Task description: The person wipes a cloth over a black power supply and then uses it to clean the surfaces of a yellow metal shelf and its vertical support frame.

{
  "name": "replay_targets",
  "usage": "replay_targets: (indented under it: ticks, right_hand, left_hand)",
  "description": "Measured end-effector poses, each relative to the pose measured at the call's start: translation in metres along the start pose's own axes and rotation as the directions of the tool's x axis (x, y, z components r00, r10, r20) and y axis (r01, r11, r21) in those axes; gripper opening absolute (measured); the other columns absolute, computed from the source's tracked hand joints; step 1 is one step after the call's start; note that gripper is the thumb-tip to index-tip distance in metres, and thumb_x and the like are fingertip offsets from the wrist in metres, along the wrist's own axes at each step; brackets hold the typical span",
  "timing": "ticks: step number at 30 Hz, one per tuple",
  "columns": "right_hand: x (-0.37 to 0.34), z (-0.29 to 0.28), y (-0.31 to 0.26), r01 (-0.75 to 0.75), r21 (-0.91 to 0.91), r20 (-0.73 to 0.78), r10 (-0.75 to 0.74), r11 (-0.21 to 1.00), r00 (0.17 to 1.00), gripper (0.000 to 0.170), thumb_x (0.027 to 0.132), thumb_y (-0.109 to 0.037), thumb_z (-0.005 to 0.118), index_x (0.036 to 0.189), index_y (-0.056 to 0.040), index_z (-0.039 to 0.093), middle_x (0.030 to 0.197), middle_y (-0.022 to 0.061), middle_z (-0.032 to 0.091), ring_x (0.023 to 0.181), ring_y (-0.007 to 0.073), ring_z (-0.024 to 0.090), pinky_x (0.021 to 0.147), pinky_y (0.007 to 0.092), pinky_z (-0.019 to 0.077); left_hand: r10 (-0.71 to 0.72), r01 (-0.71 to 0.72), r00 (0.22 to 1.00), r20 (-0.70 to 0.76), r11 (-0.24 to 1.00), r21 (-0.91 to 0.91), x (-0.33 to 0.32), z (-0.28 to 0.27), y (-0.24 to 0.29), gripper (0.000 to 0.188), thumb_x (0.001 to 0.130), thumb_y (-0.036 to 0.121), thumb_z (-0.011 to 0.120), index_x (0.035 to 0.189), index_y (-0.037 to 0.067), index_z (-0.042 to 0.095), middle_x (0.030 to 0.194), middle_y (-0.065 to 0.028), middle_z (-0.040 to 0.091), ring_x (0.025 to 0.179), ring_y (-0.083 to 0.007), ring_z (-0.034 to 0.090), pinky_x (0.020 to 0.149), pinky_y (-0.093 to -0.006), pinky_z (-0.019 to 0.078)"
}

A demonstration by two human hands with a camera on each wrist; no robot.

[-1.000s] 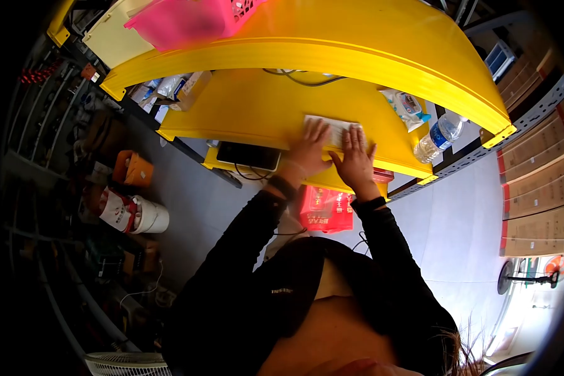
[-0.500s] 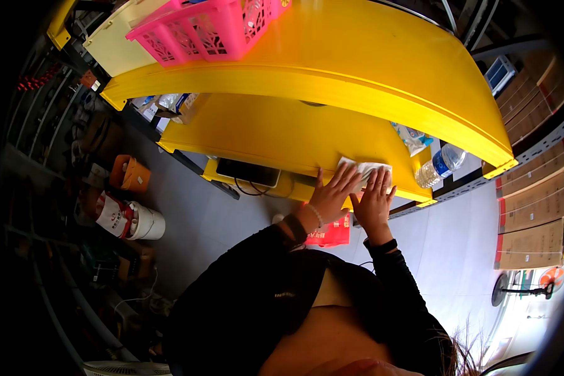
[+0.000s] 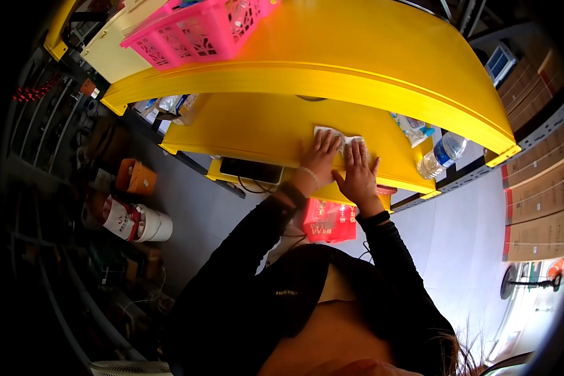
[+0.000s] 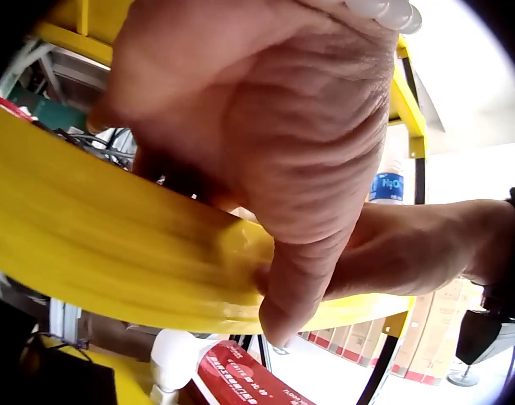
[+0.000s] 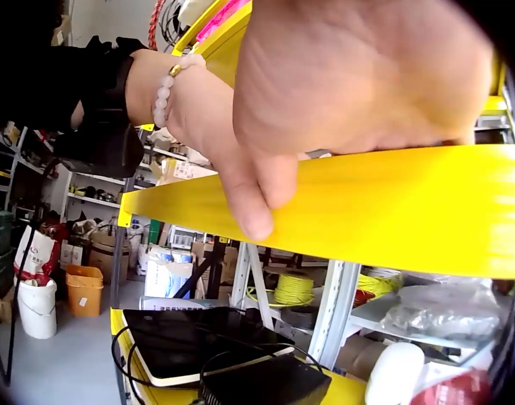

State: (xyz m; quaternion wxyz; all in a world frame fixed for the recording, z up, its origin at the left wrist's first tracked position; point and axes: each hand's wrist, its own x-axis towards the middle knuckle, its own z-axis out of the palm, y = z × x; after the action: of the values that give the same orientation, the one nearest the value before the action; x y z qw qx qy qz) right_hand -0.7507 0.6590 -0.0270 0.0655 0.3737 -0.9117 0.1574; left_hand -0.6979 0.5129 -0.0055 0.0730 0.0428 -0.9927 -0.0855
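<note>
A white wipe [image 3: 338,133] lies spread on the lower yellow shelf [image 3: 244,122], near its front edge. My left hand [image 3: 318,161] presses on the wipe's left part with straight fingers. Beside it, my right hand [image 3: 359,177] rests its straight fingers on the right part, thumb held out towards the left hand. Both palms reach over the shelf's front lip. In the left wrist view the left thumb hangs down in front of that yellow edge [image 4: 139,245]; the palm hides the wipe there. The right wrist view shows the two hands close together.
Right of the hands lie a wipes packet [image 3: 412,130] and a water bottle [image 3: 443,155]. The upper shelf [image 3: 332,44] overhangs, bearing a pink basket [image 3: 200,37]. Below sit a black device with cables [image 3: 250,170] and a red bag [image 3: 329,220]. Cartons [image 3: 536,232] are stacked right.
Both hands and the wipe slid right and towards the front edge, then came back left and deeper onto the shelf. The fingers stayed straight on the wipe throughout.
</note>
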Motion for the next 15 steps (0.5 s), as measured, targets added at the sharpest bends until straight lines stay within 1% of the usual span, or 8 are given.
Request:
replay_targets:
  ticks: [1, 4, 8, 9, 10, 12, 13, 15]
  right_hand:
    - [-0.003, -0.004, 0.004, -0.029, -0.013, 0.017, 0.029, 1.0, 0.999, 0.083, 0.084, -0.045, 0.064, 0.148, -0.0046, 0.03, 0.157, 0.0156, 0.022, 0.148, 0.0308, 0.015, 0.108, 0.0699, 0.0115]
    - [-0.024, -0.015, 0.019, -0.134, -0.032, 0.022, 0.135, 0.99, 0.991, 0.082, 0.083, -0.041, 0.064, 0.149, -0.0076, 0.029, 0.158, 0.0116, 0.021, 0.148, 0.0282, 0.013, 0.109, 0.0703, 0.0079]
    - [-0.06, -0.017, 0.04, -0.225, -0.093, -0.049, 0.221, 0.97, 0.974, 0.082, 0.084, -0.033, 0.063, 0.152, -0.0086, 0.024, 0.16, 0.0093, 0.016, 0.149, 0.0273, 0.011, 0.11, 0.0685, 0.0053]
    - [-0.068, -0.018, 0.042, -0.252, -0.124, -0.042, 0.249, 0.96, 0.968, 0.083, 0.084, -0.032, 0.063, 0.152, -0.0086, 0.023, 0.161, 0.009, 0.015, 0.149, 0.0273, 0.01, 0.11, 0.0684, 0.0052]
    - [-0.073, -0.02, 0.042, -0.277, -0.154, -0.035, 0.274, 0.949, 0.961, 0.083, 0.084, -0.032, 0.063, 0.152, -0.0087, 0.022, 0.161, 0.0086, 0.014, 0.149, 0.0273, 0.009, 0.11, 0.0683, 0.0052]
    - [-0.082, -0.02, 0.038, -0.315, -0.167, 0.008, 0.321, 0.934, 0.947, 0.087, 0.083, -0.027, 0.064, 0.154, -0.0089, 0.016, 0.162, 0.0087, 0.008, 0.15, 0.0276, 0.005, 0.11, 0.0681, 0.0062]
    - [-0.084, -0.016, 0.037, -0.314, -0.158, -0.022, 0.314, 0.936, 0.949, 0.088, 0.082, -0.025, 0.064, 0.154, -0.0089, 0.014, 0.162, 0.0089, 0.008, 0.15, 0.0277, 0.004, 0.109, 0.0683, 0.0062]
    - [-0.086, -0.009, 0.034, -0.315, -0.154, -0.053, 0.31, 0.937, 0.949, 0.09, 0.081, -0.021, 0.063, 0.155, -0.0089, 0.011, 0.162, 0.0098, 0.007, 0.15, 0.028, 0.002, 0.109, 0.0686, 0.0061]
  left_hand:
    - [0.023, -0.023, 1.0, -0.004, 1.0, -0.008, 0.005, 0.004, 0.006, 0.091, 0.067, 0.029, 0.079, 0.145, 0.012, 0.036, 0.154, -0.0139, 0.027, 0.144, -0.0367, 0.02, 0.104, -0.073, 0.0211]
    - [0.166, -0.188, 0.977, -0.131, 0.966, -0.178, 0.014, 0.032, 0.023, 0.092, 0.065, 0.023, 0.08, 0.145, 0.012, 0.036, 0.153, -0.0151, 0.03, 0.144, -0.0379, 0.019, 0.103, -0.0725, 0.0218]
    - [0.219, -0.228, 0.968, -0.123, 0.971, -0.065, 0.006, 0.041, 0.063, 0.091, 0.068, 0.035, 0.076, 0.147, 0.014, 0.035, 0.156, -0.0105, 0.027, 0.146, -0.0327, 0.018, 0.102, -0.073, 0.0219]
    - [0.231, -0.232, 0.968, -0.1, 0.973, 0.009, 0.001, 0.042, 0.07, 0.091, 0.07, 0.042, 0.074, 0.148, 0.016, 0.034, 0.157, -0.0078, 0.025, 0.147, -0.0295, 0.018, 0.1, -0.0748, 0.0211]
    - [0.212, -0.215, 0.974, -0.077, 0.976, -0.025, -0.003, 0.042, 0.076, 0.091, 0.07, 0.038, 0.076, 0.149, 0.017, 0.033, 0.158, -0.0065, 0.023, 0.148, -0.0276, 0.016, 0.101, -0.0752, 0.0179]
    - [0.221, -0.236, 0.964, -0.144, 0.968, -0.09, -0.015, 0.049, 0.079, 0.092, 0.071, 0.034, 0.076, 0.15, 0.018, 0.031, 0.159, -0.0051, 0.021, 0.149, -0.0266, 0.012, 0.104, -0.0745, 0.0138]
    - [0.22, -0.242, 0.966, -0.139, 0.956, -0.165, -0.023, 0.045, 0.078, 0.09, 0.073, 0.026, 0.074, 0.151, 0.019, 0.028, 0.16, -0.0043, 0.018, 0.149, -0.0259, 0.01, 0.105, -0.0738, 0.0102]
    - [0.225, -0.236, 0.961, -0.158, 0.97, -0.054, -0.037, 0.045, 0.066, 0.089, 0.074, 0.023, 0.072, 0.151, 0.019, 0.027, 0.16, -0.0036, 0.018, 0.149, -0.0255, 0.011, 0.105, -0.0738, 0.0104]
